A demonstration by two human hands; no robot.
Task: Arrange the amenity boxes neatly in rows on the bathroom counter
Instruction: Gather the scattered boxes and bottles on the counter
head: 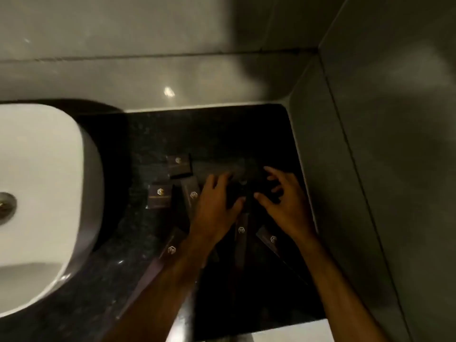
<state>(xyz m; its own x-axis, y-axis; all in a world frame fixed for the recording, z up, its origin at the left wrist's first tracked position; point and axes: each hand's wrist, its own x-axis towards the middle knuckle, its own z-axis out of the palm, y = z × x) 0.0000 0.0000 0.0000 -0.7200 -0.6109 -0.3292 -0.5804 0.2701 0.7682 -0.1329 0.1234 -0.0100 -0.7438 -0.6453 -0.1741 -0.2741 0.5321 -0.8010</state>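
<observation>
Here, closest to you, your two forearms are reaching out over the dark counter (pixel 153 134), and three long boxes are fanning out beneath them: one long box (pixel 170 250) is slanting away under your left forearm, a second long box (pixel 241 233) is running straight between your wrists, and a third long box (pixel 270 239) is angling off under your right wrist, so none of them is sitting in a row yet. Just past those, your left hand (pixel 217 206) is pressing down flat with fingers spread, thumb pointing toward the other hand, while your right hand (pixel 281 203) is hovering with fingers loosely curled and half open; between them something dark is lying, probably another box, though I cannot tell whether either hand is actually gripping it, since the shadow is swallowing it. It looks as though you are squaring that piece up between both palms. To the left of your left hand a slanted box (pixel 191 196) is leaning out of line, a small box (pixel 160 196) is sitting beside it, and farther back another small box (pixel 179 165) is lying a little askew. The white sink (pixel 49 193) is crowding the left side and the tiled wall (pixel 345 169) is closing in on the right, leaving you a narrow strip for rows.
</observation>
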